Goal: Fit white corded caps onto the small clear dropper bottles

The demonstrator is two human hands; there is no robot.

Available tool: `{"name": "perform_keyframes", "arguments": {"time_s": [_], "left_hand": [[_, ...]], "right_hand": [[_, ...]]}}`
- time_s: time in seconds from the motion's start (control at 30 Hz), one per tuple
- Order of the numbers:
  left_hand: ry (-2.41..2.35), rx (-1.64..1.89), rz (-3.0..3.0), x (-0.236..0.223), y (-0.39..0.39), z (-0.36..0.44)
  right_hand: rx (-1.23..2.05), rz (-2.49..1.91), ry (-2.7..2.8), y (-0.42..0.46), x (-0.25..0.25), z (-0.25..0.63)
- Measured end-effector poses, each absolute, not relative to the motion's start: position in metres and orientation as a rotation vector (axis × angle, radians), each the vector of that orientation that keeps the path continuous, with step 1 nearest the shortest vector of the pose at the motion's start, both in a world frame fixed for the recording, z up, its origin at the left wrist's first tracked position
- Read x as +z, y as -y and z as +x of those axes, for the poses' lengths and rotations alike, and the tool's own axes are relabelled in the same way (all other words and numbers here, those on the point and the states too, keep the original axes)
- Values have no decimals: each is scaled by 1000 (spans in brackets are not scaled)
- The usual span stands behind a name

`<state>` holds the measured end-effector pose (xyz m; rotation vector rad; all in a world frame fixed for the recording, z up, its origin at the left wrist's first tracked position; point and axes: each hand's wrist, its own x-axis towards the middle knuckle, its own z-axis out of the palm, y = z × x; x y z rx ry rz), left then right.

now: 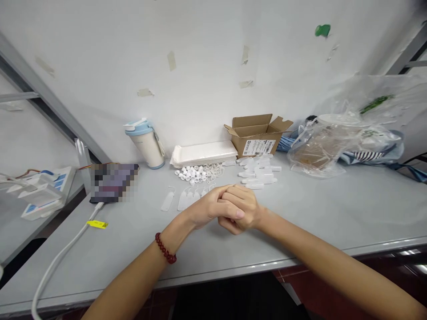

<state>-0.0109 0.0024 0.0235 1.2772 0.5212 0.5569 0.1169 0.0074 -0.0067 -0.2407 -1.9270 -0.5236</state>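
My left hand [213, 206], with a dark red bead bracelet [165, 249] on its wrist, is clasped against my right hand [245, 204] above the front of the grey table [283, 253]. The left thumb lies across the curled right fingers. My right hand is closed in a fist, its inside hidden. Behind the hands lie several flat clear plastic tubes with thin tips [167, 201] in a row, partly covered by my left hand. Farther back are a heap of small white caps [191, 173], pale thin-tipped pieces [213, 170] and a pile of translucent small bottles [258, 171].
Against the wall stand a cream-and-blue tumbler [147, 144], a stack of white trays [207, 153] and an open cardboard box [256, 135]. A plastic bag with a container [313, 149] sits at right. A blurred-out phone-like device [113, 183] with a white cable [66, 249] lies left.
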Motion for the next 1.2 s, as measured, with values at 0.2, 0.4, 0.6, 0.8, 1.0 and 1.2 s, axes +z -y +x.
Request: {"name": "perform_keyframes", "arguments": {"time_s": [0.2, 0.4, 0.6, 0.8, 1.0, 1.2], "left_hand": [[-531, 531, 1258, 24, -4, -11], [-520, 510, 1385, 23, -5, -11], [-540, 527, 1434, 28, -3, -10], [-552, 571, 1272, 24, -2, -8], [-675, 667, 1089, 13, -3, -4], [-585, 575, 1050, 14, -6, -8]], "right_hand": [[-521, -315, 1970, -8, -7, 116], [-522, -286, 1944, -7, -9, 117], [-540, -218, 1928, -8, -10, 117], [-449, -314, 1938, -7, -6, 115], [-508, -325, 1947, -12, -12, 118], [-575, -289, 1939, -12, -15, 118]]}}
